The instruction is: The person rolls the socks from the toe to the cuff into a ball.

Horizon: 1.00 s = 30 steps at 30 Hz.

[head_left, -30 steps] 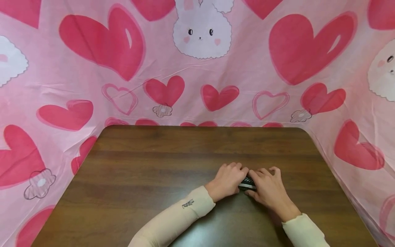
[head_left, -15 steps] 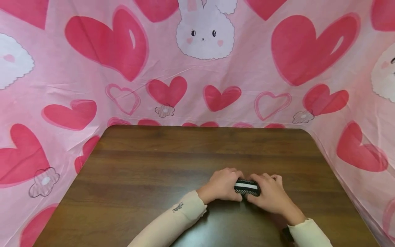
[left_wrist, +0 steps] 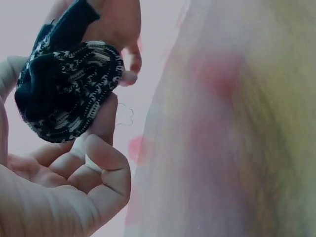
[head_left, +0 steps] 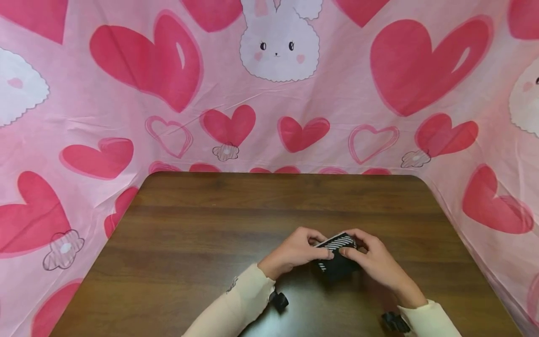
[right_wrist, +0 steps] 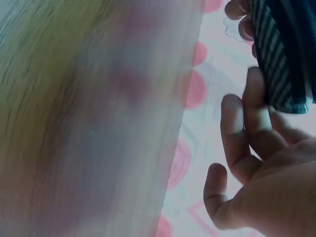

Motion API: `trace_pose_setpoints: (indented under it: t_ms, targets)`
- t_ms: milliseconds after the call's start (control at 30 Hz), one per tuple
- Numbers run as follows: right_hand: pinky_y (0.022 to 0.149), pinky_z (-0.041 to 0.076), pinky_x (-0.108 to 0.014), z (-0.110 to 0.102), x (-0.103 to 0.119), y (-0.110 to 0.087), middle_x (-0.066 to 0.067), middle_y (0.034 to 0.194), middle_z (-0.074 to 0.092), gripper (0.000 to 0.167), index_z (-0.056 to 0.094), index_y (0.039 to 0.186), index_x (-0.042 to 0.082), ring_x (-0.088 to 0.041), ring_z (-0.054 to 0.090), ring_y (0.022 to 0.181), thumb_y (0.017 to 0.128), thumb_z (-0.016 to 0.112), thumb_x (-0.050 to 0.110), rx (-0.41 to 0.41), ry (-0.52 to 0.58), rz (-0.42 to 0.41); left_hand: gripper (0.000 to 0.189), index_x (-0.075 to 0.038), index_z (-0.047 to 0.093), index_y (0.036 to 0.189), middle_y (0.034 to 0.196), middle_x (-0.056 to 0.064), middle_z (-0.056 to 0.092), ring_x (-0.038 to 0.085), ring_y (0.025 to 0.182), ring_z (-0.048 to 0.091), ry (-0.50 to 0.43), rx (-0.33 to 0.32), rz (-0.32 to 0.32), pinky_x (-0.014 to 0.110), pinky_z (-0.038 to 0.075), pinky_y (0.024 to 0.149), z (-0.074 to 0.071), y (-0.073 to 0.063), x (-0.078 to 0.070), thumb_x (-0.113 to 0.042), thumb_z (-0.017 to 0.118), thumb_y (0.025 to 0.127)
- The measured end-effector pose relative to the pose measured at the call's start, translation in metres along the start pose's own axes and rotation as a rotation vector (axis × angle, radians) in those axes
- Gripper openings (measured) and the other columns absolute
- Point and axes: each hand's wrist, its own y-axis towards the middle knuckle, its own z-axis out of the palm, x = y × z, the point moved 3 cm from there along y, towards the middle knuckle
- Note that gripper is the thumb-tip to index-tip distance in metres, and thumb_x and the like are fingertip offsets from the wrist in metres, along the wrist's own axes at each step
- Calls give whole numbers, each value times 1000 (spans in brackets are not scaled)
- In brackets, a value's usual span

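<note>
A folded black knit sock [head_left: 338, 267] with white diagonal stripes is held between both hands, right of the table's middle. My left hand [head_left: 294, 252] pinches its left side, the thumb lying across the front. On the right side my right hand [head_left: 375, 260] grips it with the thumb in front and fingers behind. In the left wrist view, the sock [left_wrist: 69, 94] shows its rounded end, with speckled white yarn on the folded inner fabric. The right wrist view shows the striped side of the sock [right_wrist: 269, 54] against the fingertips of the right hand [right_wrist: 276, 163].
A brown wooden table [head_left: 202, 224] spreads under the hands. Pink cloth [head_left: 261, 98] with red hearts and rabbits hangs behind it and along both sides. Small black wrist cameras [head_left: 279, 300] sit under the cream sleeves [head_left: 236, 299].
The sock has turned from edge-on, white band showing, to its striped and black face tilted up. Both hands have shifted their hold, thumbs now on its front.
</note>
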Motion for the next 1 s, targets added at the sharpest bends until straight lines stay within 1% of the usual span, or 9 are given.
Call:
trace_pose_setpoints:
  t_ms: [133, 200, 300, 400, 500, 667, 767, 833, 1000]
  targets:
    - [70, 53, -30, 1, 4, -1, -11, 102, 67, 35, 62, 127, 1, -20, 62, 87, 97, 68, 17, -91, 75, 43, 20, 0, 74, 99, 81, 6, 71, 10, 65, 61, -190, -62, -39, 25, 46, 55, 4, -3, 1, -8, 77, 81]
    - [71, 53, -29, 3, 7, -4, -11, 105, 68, 35, 61, 129, 2, -19, 62, 88, 96, 67, 15, -147, 114, 19, 23, 4, 73, 103, 87, 9, 72, 12, 69, 64, -305, -76, -39, 26, 50, 57, 5, -4, 1, -8, 75, 84]
    - [71, 53, -29, 6, 14, -6, -7, 108, 68, 37, 60, 130, 2, -18, 63, 88, 95, 69, 10, -213, 179, -10, 28, 8, 69, 110, 93, 12, 72, 15, 74, 67, -453, -58, -30, 29, 54, 64, 4, -6, -1, -9, 72, 87]
    - [69, 55, -29, 7, 19, -6, -3, 107, 69, 39, 59, 129, -1, -18, 64, 86, 93, 70, 6, -253, 255, -1, 32, 9, 67, 115, 98, 15, 72, 17, 79, 69, -527, -19, -15, 32, 56, 68, 3, -7, -4, -10, 71, 89]
    - [69, 55, -29, 7, 21, -6, -1, 108, 69, 39, 58, 130, -3, -18, 64, 86, 93, 70, 5, -260, 321, 25, 32, 8, 66, 116, 101, 15, 72, 18, 82, 70, -553, 11, -14, 33, 56, 70, 2, -8, -6, -9, 70, 90]
    - [73, 55, -26, 6, 21, -5, -2, 109, 69, 40, 57, 132, -6, -16, 67, 89, 94, 67, 1, -253, 377, -1, 31, 9, 66, 118, 101, 15, 72, 18, 84, 70, -557, 36, -11, 32, 56, 70, 2, -8, -7, -7, 69, 91]
    - [74, 54, -25, 5, 22, -6, -1, 110, 68, 40, 57, 132, -7, -16, 66, 90, 94, 67, 1, -263, 353, -5, 33, 9, 65, 119, 102, 15, 72, 17, 83, 70, -520, 28, 11, 31, 56, 69, 2, -8, -8, -6, 69, 91]
    - [73, 53, -24, 5, 22, -6, 0, 107, 68, 40, 57, 131, -7, -15, 64, 89, 94, 67, 2, -275, 324, 17, 34, 10, 65, 121, 104, 17, 72, 17, 83, 70, -488, 24, 27, 31, 56, 69, 2, -9, -10, -5, 70, 91]
    - [71, 53, -27, 6, 22, -6, -3, 97, 69, 30, 62, 119, -9, -16, 64, 83, 94, 68, 6, -269, 288, 83, 35, 11, 62, 125, 110, 20, 71, 18, 87, 70, -455, 25, 53, 32, 57, 74, 3, -9, -16, -4, 67, 93]
